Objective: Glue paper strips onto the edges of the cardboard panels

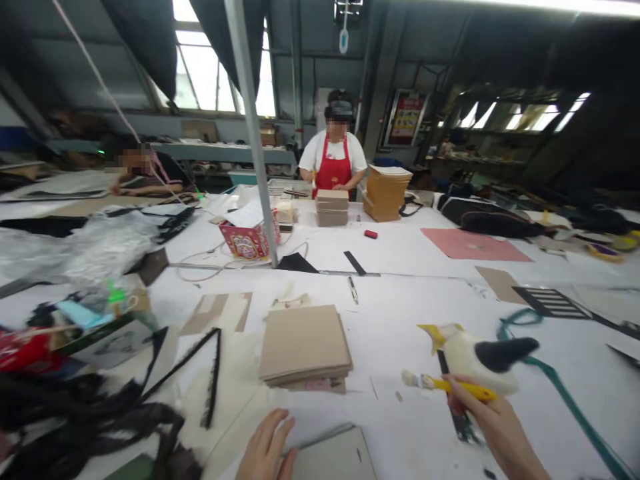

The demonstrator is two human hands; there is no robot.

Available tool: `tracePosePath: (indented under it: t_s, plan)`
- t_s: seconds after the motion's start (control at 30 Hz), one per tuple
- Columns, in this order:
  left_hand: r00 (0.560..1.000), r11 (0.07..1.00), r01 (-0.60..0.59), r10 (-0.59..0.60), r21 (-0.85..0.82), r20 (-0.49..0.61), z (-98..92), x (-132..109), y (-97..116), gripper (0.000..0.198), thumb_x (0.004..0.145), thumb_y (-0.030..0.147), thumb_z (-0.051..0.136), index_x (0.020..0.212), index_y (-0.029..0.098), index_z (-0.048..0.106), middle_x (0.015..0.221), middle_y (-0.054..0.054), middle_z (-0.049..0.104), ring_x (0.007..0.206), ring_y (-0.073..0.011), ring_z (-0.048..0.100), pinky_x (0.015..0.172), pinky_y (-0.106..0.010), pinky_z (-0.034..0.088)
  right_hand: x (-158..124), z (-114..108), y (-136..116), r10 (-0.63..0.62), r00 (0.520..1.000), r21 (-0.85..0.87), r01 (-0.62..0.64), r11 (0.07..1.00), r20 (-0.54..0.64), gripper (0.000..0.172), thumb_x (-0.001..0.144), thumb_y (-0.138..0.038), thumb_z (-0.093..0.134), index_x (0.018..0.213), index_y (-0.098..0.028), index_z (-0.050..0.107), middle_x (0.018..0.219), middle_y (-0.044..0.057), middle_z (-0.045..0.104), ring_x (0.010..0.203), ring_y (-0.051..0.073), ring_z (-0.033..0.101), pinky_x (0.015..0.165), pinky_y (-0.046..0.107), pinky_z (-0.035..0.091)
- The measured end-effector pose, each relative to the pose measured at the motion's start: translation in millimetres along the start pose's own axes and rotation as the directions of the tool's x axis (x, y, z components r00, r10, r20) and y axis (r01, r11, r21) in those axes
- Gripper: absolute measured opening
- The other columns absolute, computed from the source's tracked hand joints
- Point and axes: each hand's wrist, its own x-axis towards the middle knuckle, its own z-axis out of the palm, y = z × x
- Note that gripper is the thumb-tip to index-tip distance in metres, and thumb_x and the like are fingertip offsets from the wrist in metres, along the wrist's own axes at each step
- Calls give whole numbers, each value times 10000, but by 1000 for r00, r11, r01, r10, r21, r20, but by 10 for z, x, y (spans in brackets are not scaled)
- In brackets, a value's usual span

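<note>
My right hand (487, 417) grips the yellow handle of a paintbrush (440, 384), its pale bristles pointing left over the table. Just beyond that hand stands a whitish container (470, 360) with a dark spout-like piece and a yellow flap. My left hand (267, 445) lies with fingers stretched out at the left edge of a grey board (336, 459); whether it presses on the board I cannot tell. Ahead of it sits a stack of tan cardboard sheets (306, 343).
Black strips and scraps (115, 420) crowd the left side. A teal strap (565, 393) curves along the right. A metal pole (253, 133) rises from the table joint. Across the table, a person in a red apron (334, 163) stands behind stacked boards (332, 208); another person leans at far left.
</note>
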Motion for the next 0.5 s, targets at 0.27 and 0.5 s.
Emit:
tracePosePath:
  t_s: [0.27,0.5]
  plan:
    - [979,989,150,-148,-5,143,197,954,276,478,770,161,544,1242,213,498,1289,-73,538,1216,-273,469,1030,-472,420,102,2098,-1344,-149,877,346,-21,938,457,335,763,-467,641,823,-139,608,526,-24,552,412,80,430,398,206,325]
    - [971,977,213,-213,6,112,554,963,159,499,768,188,572,1257,213,473,1286,-87,521,1177,-283,467,997,-474,410,228,3100,-1490,-112,782,62,94,994,613,175,743,-321,559,694,-158,596,422,-50,517,320,63,385,330,174,269]
